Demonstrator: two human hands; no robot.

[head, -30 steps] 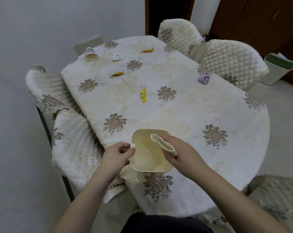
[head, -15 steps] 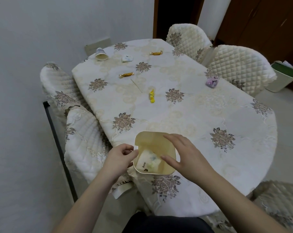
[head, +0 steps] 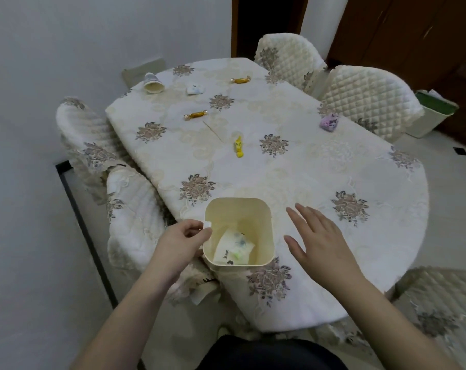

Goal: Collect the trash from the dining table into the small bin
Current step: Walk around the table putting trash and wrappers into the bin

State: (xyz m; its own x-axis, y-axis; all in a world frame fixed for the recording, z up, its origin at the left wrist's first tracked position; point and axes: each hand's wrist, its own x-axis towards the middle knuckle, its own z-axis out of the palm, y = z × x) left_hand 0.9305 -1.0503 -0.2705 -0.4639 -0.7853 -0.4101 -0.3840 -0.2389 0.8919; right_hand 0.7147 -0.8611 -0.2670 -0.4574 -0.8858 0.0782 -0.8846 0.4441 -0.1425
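The left hand (head: 182,240) pinches the small tab on the rim of the cream square plastic bin (head: 264,209), which stands at the near edge of the floral-embroidered cream tablecloth (head: 293,169); a crumpled white paper cup (head: 234,248) already lies inside it. Just right of the bin, the right hand (head: 318,236) hovers empty, fingers straight and spread. The nearest remaining trash, a yellow sweet wrapper (head: 238,146), lies straight ahead of the bin, beyond both hands, its long axis running away from the person; the free right hand is the likelier one to fetch it. Farther out from the left hand lie a tipped white paper cup (head: 153,84), a gold-wrapped sweet (head: 195,114), a thin wooden stick (head: 213,132), a small white packet (head: 195,89) and another gold sweet (head: 240,80); a lilac packet (head: 329,122) sits far ahead of the right hand. Nothing stands between the hands and the yellow wrapper.
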